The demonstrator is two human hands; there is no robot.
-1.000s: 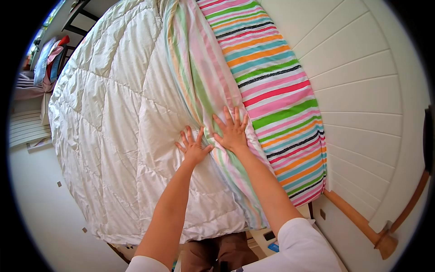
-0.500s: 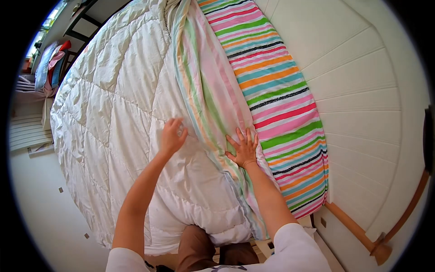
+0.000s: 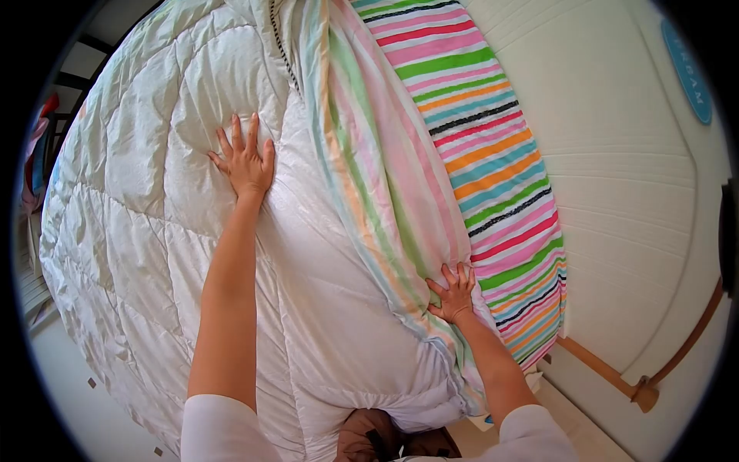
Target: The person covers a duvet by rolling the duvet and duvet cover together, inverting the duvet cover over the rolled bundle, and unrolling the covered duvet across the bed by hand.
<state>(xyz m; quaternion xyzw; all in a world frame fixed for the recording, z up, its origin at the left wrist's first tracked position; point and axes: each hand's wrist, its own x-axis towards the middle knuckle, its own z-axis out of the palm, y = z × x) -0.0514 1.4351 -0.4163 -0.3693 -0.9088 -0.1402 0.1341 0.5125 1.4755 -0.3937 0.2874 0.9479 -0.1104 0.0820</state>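
My left hand [image 3: 248,163] lies flat on a white quilted comforter [image 3: 138,162], its fingers spread. Toward the lower right, my right hand [image 3: 454,296] presses with spread fingers on a pastel-striped cloth [image 3: 362,177] that runs along the comforter's right border. Both hands hold nothing. Under the cloth's right edge shows a brightly striped sheet [image 3: 500,165] in pink, green, orange, blue and black. A dark, cord-like trim [image 3: 283,46] lies near the top, between comforter and cloth.
A cream padded headboard [image 3: 616,177] with a blue label [image 3: 687,71] stands to the right. Below it is a wooden bar [image 3: 600,369]. Dark furniture rails [image 3: 81,61] and some red and pink items [image 3: 40,146] sit at the far left. My brown trousers [image 3: 369,435] touch the bed's near edge.
My left hand has moved up and left and flattened onto the comforter with its fingers spread. The right hand stays on the pastel cloth. The view has shifted, closer over the bed.
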